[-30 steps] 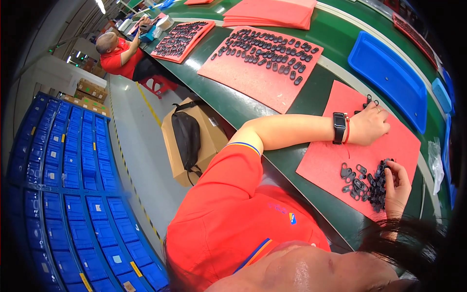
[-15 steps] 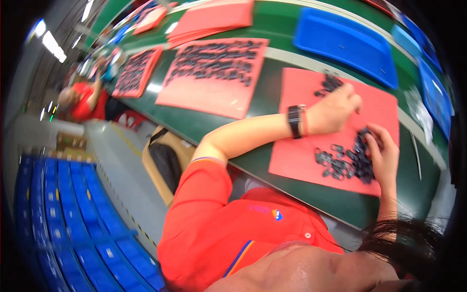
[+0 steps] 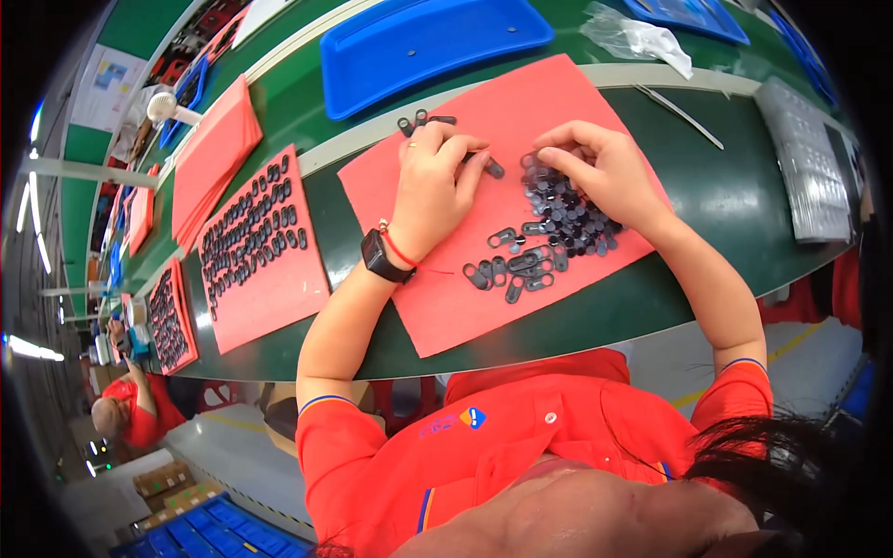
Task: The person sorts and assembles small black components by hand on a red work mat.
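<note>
A heap of small dark clips [image 3: 558, 209] lies on the red mat [image 3: 521, 112], spilling toward the person; the loose ones at the near edge are oblong and point every which way, with no shared axis. The right hand [image 3: 605, 167] rests on the far side of the heap, fingers curled and pinching at clips, though which one cannot be made out. The left hand [image 3: 435, 179] lies just beside the heap, fingers bent over a single clip [image 3: 495, 168] peeping out at its fingertips. The mat sits on a green table [image 3: 744, 195], a blue tray [image 3: 428, 42] beyond it.
</note>
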`<state>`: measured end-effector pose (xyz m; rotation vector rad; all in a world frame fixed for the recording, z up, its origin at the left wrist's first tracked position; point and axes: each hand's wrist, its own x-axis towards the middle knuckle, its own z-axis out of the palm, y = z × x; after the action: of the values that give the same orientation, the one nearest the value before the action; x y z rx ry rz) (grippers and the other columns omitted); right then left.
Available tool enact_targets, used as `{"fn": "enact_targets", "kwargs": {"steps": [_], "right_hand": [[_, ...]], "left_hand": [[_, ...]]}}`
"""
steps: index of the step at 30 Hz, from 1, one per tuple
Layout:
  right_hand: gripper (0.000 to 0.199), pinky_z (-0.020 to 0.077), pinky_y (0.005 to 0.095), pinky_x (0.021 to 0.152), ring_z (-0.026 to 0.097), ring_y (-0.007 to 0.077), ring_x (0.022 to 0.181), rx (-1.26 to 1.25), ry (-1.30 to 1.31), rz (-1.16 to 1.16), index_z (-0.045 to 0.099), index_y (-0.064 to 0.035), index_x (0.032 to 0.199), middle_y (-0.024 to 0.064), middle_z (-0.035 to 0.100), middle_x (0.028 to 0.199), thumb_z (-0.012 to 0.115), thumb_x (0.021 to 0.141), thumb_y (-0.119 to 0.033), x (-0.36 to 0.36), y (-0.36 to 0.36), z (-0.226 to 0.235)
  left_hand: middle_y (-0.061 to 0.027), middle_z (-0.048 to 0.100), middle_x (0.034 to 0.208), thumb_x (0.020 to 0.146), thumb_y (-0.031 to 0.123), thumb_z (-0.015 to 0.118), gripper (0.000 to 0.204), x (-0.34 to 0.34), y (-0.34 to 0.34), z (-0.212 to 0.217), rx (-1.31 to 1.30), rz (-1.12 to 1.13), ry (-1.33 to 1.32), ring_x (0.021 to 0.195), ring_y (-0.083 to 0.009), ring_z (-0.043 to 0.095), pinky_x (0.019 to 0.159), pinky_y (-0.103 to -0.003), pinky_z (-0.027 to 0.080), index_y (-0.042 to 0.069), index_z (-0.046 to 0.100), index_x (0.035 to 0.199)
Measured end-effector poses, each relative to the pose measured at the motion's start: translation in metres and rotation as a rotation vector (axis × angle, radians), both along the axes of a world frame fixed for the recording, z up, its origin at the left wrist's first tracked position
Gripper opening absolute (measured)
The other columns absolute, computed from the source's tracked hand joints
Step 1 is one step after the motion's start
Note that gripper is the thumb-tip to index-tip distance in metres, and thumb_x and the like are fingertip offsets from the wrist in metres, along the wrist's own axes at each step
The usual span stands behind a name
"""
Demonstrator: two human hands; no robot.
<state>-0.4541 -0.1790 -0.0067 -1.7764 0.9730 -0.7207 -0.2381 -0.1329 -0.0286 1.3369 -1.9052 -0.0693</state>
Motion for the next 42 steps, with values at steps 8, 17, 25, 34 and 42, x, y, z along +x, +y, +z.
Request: {"fn": "enact_targets", "kwargs": {"steps": [8,17,25,34,42], "right_hand": [[0.013,0.0410,0.0184,0.054,0.052,0.0027,0.058,-0.204,-0.019,0.069,0.063,0.0000,0.094,0.0019,0.065,0.073,0.063,0.082,-0.007,0.005,0.007,-0.005],[0.010,0.0454,0.0320,0.058,0.057,0.0200,0.066,-0.670,0.207,0.051,0.065,-0.0101,0.085,0.0051,0.054,0.078,0.067,0.077,-0.015,0.008,0.002,-0.019],[0.015,0.0479,0.0376,0.062,0.060,0.0254,0.073,-0.590,0.352,0.035,0.065,-0.0091,0.080,0.0072,0.055,0.079,0.068,0.073,-0.022,0.012,0.010,-0.015],[0.008,0.0461,0.0341,0.053,0.058,0.0232,0.064,-0.833,0.296,-0.066,0.060,-0.0079,0.077,0.0049,0.054,0.074,0.066,0.075,-0.014,0.013,0.008,-0.023],[0.008,0.0419,0.0231,0.051,0.054,0.0066,0.056,-0.364,-0.054,-0.054,0.061,-0.0019,0.083,0.0018,0.059,0.071,0.061,0.084,-0.010,0.007,0.006,-0.006]], "left_hand": [[-0.0064,0.060,0.081,0.075,0.012,0.070,0.015,-0.021,0.011,0.010,0.120,-0.193,0.142,0.078,-0.0211,0.057,0.070,-0.032,0.043,0.005,0.066,0.087],[-0.0028,0.065,0.079,0.082,0.010,0.065,0.013,-0.013,0.008,0.005,0.469,-0.092,0.703,0.069,-0.0058,0.058,0.063,-0.020,0.046,0.000,0.066,0.091],[-0.0006,0.063,0.076,0.084,0.011,0.064,0.015,-0.010,0.009,0.010,0.683,-0.093,0.873,0.064,-0.0038,0.054,0.056,-0.018,0.042,-0.001,0.066,0.093],[0.0022,0.060,0.079,0.086,0.008,0.059,0.019,-0.019,0.013,0.011,0.598,-0.140,0.822,0.065,-0.0011,0.049,0.055,-0.016,0.038,0.001,0.065,0.103],[0.0002,0.060,0.084,0.084,0.001,0.057,0.023,-0.019,0.017,0.013,0.632,-0.177,0.820,0.069,-0.0021,0.051,0.058,-0.015,0.039,0.001,0.060,0.107]]}}
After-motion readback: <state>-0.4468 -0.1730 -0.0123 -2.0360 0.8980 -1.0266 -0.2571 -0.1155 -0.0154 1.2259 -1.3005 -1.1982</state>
